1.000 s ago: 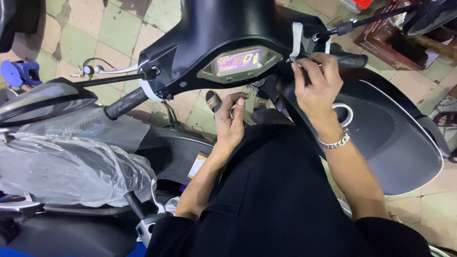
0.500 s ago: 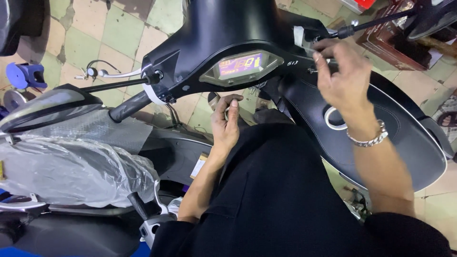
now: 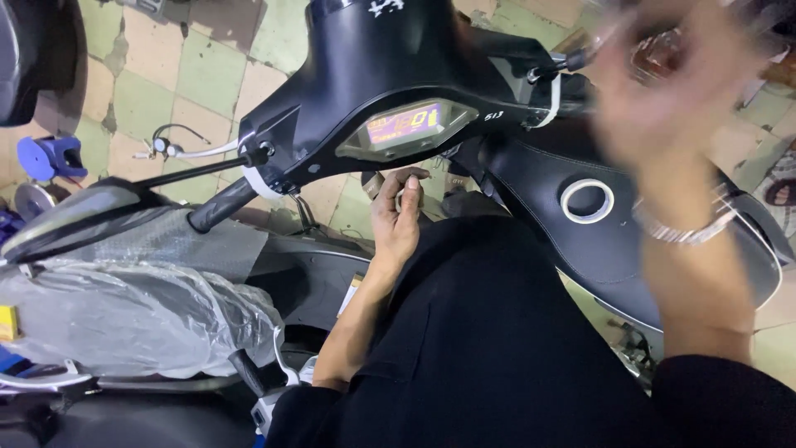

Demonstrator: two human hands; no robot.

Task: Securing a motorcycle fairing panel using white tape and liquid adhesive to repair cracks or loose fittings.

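The left hand (image 3: 398, 217) reaches under the scooter's lit display (image 3: 404, 124), fingers loosely curled and holding nothing visible, while the blurred right hand (image 3: 672, 99) hangs raised, its grip indiscernible.

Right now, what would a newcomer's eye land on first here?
The lit dashboard display, glowing orange and purple at top centre in the black scooter handlebar housing. Next, the right hand, a raised motion-blurred shape at upper right with a metal bracelet on the wrist. The left hand reaches up just beneath the display; at left lies a scooter part wrapped in clear plastic.
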